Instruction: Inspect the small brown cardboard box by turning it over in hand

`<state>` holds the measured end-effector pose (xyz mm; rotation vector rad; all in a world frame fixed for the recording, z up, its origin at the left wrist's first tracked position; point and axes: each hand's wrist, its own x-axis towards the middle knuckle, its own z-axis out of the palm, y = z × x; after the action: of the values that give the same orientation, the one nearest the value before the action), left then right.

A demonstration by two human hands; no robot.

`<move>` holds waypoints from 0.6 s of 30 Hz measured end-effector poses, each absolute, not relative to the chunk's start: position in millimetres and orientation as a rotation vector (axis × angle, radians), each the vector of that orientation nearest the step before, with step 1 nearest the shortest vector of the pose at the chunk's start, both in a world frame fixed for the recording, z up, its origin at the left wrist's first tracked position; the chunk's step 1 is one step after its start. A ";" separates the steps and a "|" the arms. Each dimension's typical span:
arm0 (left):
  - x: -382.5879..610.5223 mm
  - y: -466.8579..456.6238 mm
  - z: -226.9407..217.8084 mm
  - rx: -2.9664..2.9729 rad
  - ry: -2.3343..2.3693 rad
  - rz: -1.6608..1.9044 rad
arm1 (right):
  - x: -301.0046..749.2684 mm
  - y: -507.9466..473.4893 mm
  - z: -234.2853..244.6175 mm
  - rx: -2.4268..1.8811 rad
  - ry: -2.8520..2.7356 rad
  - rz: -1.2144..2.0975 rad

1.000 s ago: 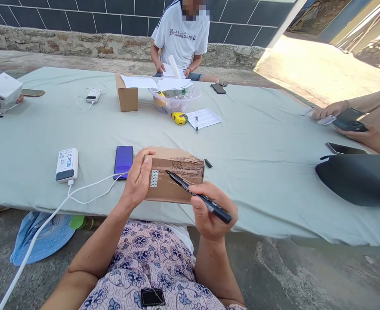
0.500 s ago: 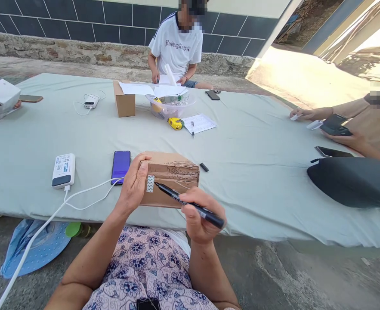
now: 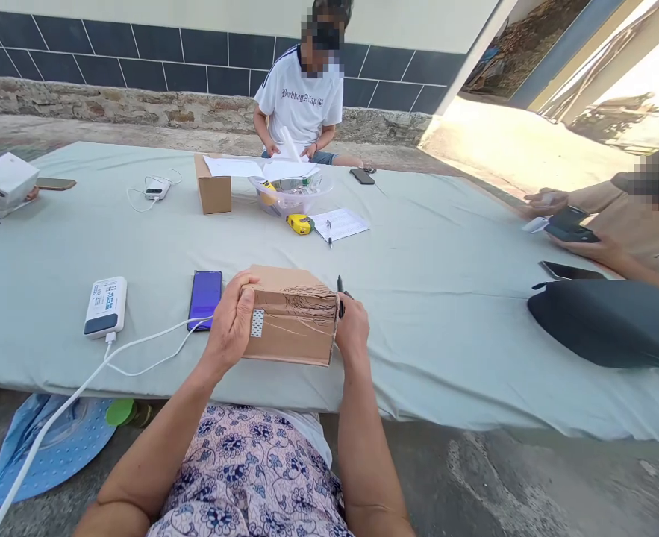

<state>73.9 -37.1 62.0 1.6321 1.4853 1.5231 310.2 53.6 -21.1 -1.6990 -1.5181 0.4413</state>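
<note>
Close to the near edge of the counter [image 3: 446, 321], the left hand [image 3: 231, 322] clasps the left end of a cardboard box [image 3: 295, 339] and the right hand [image 3: 354, 324] curls around a black marker [image 3: 341, 287] at the box's right end, with a broad stretch of cloth from there to a black case [image 3: 609, 324]. Leftward room is tighter: a phone [image 3: 204, 294] lies just beside the left hand, and a white cable [image 3: 38, 441] trails over the edge. Beyond the box are a yellow tape measure [image 3: 299, 224] and a plastic basin [image 3: 298, 203].
</note>
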 end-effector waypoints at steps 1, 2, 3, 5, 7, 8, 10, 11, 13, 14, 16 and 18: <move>73.7 -32.6 59.0 1.653 1.480 1.534 | 309.3 56.2 -27.5 -1.735 -1.528 0.449; 73.4 -27.7 55.7 1.675 1.473 1.548 | 308.5 57.5 -32.6 -1.768 -1.534 0.455; 73.1 -22.3 52.0 1.699 1.463 1.561 | 308.0 57.9 -36.5 -1.794 -1.535 0.458; 72.1 -11.0 43.1 1.755 1.436 1.586 | 307.9 57.4 -41.1 -1.820 -1.528 0.462; 70.5 0.4 32.5 1.814 1.400 1.605 | 308.9 56.1 -42.3 -1.809 -1.514 0.471; 69.6 5.7 26.7 1.841 1.380 1.611 | 309.4 55.1 -42.2 -1.789 -1.505 0.479; 67.7 15.6 14.3 1.880 1.344 1.614 | 309.0 51.4 -41.1 -1.725 -1.489 0.508; 66.8 20.1 8.1 1.890 1.333 1.615 | 307.6 48.5 -40.5 -1.683 -1.485 0.533; 65.4 27.8 -3.9 1.894 1.340 1.604 | 301.8 41.4 -39.8 -1.588 -1.490 0.609; 64.7 31.1 -9.4 1.887 1.359 1.588 | 297.4 37.8 -39.7 -1.538 -1.500 0.655; 63.4 36.4 -18.7 1.858 1.420 1.536 | 287.2 32.0 -40.4 -1.446 -1.522 0.741; 61.8 39.6 -25.2 1.823 1.479 1.483 | 277.6 29.5 -42.3 -1.384 -1.532 0.801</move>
<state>61.8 39.6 -25.2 1.8227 1.4787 1.4833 277.6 29.5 -42.3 -1.3837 -1.5322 0.8014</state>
